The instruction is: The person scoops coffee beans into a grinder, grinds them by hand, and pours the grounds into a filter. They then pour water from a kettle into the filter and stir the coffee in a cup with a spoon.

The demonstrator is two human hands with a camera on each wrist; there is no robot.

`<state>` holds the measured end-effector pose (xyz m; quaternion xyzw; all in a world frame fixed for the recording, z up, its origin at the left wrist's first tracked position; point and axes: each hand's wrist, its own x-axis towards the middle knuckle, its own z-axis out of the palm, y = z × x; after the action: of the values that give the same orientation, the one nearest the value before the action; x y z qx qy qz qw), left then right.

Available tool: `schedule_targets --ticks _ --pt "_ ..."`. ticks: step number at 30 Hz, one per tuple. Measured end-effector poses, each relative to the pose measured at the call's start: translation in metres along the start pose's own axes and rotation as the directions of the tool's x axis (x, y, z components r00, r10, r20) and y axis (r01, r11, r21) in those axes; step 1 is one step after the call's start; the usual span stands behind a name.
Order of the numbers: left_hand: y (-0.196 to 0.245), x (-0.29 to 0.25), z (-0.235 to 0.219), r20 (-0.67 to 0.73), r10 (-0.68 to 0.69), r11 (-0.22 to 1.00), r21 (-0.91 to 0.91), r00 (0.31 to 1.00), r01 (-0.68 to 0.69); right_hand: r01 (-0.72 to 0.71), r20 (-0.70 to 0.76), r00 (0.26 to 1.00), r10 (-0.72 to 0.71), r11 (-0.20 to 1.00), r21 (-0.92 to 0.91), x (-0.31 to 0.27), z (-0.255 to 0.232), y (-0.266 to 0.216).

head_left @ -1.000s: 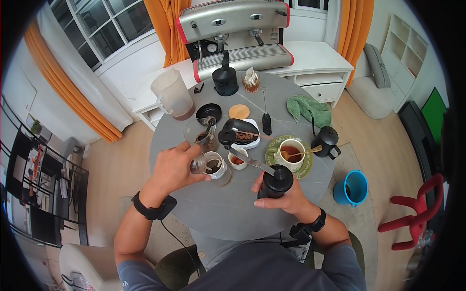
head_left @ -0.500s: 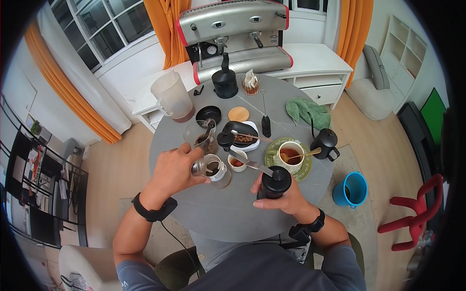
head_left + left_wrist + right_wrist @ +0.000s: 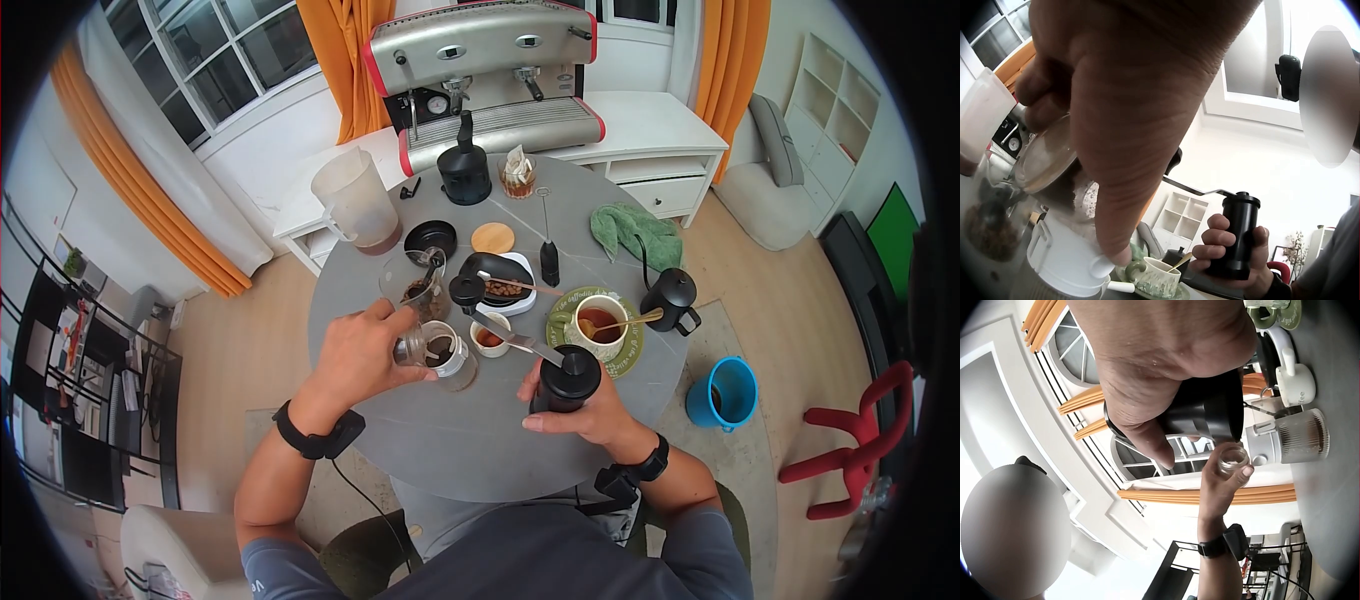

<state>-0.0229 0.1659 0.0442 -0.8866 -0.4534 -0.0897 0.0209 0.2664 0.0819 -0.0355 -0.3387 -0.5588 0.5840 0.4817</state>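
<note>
The left hand (image 3: 362,350) grips a small clear glass jar (image 3: 408,346), tilted over the white-rimmed top of a ribbed clear container (image 3: 458,370). Dark grounds show in that top. In the left wrist view the jar (image 3: 1054,159) leans above the white top (image 3: 1067,262). The right hand (image 3: 592,412) has its fingers and thumb round a black hand grinder (image 3: 568,380), whose crank points up and left; the right wrist view shows the black body (image 3: 1207,412) under the palm. A white cup (image 3: 490,335) of reddish-brown liquid stands just beyond the container.
Beyond the hands are a glass vessel of beans (image 3: 424,290), a scale with a black tray (image 3: 505,300), a patterned cup (image 3: 598,325) on a green plate, a black kettle (image 3: 672,292) and a green towel (image 3: 640,232). A blue bucket (image 3: 724,392) stands right of the table.
</note>
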Motion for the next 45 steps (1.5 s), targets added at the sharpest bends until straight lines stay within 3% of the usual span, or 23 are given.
schedule_targets --ticks 3,6,8,9,11,12,14,15,17,20,27,30,32,36,38,39,41,45 --pt "-0.007 -0.001 0.004 0.012 -0.043 0.994 -0.095 0.999 0.044 0.009 0.006 1.000 -0.009 1.000 -0.011 0.001 -0.001 0.003" --pt "-0.019 -0.005 0.016 -0.090 -0.034 0.966 -0.259 0.995 0.010 0.004 0.002 1.000 -0.004 1.000 -0.018 0.001 -0.002 0.003" --pt "-0.023 -0.008 0.024 -0.162 -0.116 0.860 -0.509 0.980 0.018 0.000 -0.003 1.000 -0.001 1.000 -0.025 0.001 -0.003 0.003" --pt "-0.024 -0.011 0.027 -0.161 -0.116 0.860 -0.510 0.980 0.018 -0.012 -0.001 1.000 0.012 1.000 -0.019 0.001 -0.004 0.004" --pt "-0.027 -0.021 0.034 -0.094 -0.289 0.661 -0.739 0.953 0.128 -0.027 0.001 1.000 0.027 1.000 -0.013 0.001 -0.003 0.005" --pt "-0.030 -0.026 0.041 -0.094 -0.289 0.660 -0.740 0.953 0.128 0.015 -0.014 1.000 -0.015 1.000 0.003 0.002 -0.002 0.005" --pt "-0.036 -0.038 0.059 -0.144 -0.386 0.486 -0.871 0.911 0.068 0.055 -0.029 0.998 -0.055 0.998 0.016 0.003 -0.002 0.005" --pt "-0.036 -0.044 0.064 -0.143 -0.387 0.483 -0.873 0.911 0.069 0.054 -0.031 0.998 -0.053 0.998 0.022 0.002 -0.002 0.004" --pt "-0.036 -0.055 0.073 -0.106 -0.460 0.334 -0.940 0.881 0.061 0.049 -0.027 0.998 -0.049 0.998 0.024 0.002 -0.002 0.004" --pt "-0.036 -0.077 0.089 -0.059 -0.523 0.257 -0.962 0.851 0.091 0.039 -0.051 0.998 -0.038 0.999 0.021 0.001 -0.002 0.006" --pt "-0.015 -0.114 0.121 0.056 -0.507 0.181 -0.969 0.860 0.170 0.025 -0.077 0.997 -0.023 0.999 0.029 0.002 -0.006 0.020" --pt "-0.005 -0.114 0.124 0.060 -0.482 0.239 -0.951 0.874 0.197 0.006 -0.069 0.998 -0.006 1.000 0.003 0.003 -0.004 0.021" --pt "-0.005 -0.108 0.122 0.001 -0.488 0.254 -0.956 0.873 0.143 0.005 -0.069 0.998 -0.005 1.000 -0.001 0.003 -0.002 0.020" --pt "-0.012 -0.089 0.095 -0.049 -0.458 0.344 -0.931 0.888 0.126 0.020 -0.092 0.996 -0.017 0.999 0.034 0.002 0.002 0.019" --pt "-0.014 -0.074 0.074 -0.175 -0.398 0.562 -0.823 0.901 0.088 0.016 -0.098 0.995 -0.011 0.999 0.044 0.001 0.002 0.019" --pt "-0.016 -0.066 0.065 -0.177 -0.396 0.562 -0.823 0.901 0.086 0.018 -0.096 0.995 -0.013 0.999 0.045 0.001 0.001 0.019" --pt "-0.021 -0.052 0.050 -0.255 -0.245 0.761 -0.649 0.935 0.023 0.021 -0.092 0.996 -0.017 0.999 0.047 0.002 0.001 0.019" --pt "-0.022 -0.030 0.028 -0.211 -0.128 0.869 -0.495 0.969 0.007 0.027 -0.098 0.995 -0.022 0.998 0.050 0.001 -0.002 0.018"
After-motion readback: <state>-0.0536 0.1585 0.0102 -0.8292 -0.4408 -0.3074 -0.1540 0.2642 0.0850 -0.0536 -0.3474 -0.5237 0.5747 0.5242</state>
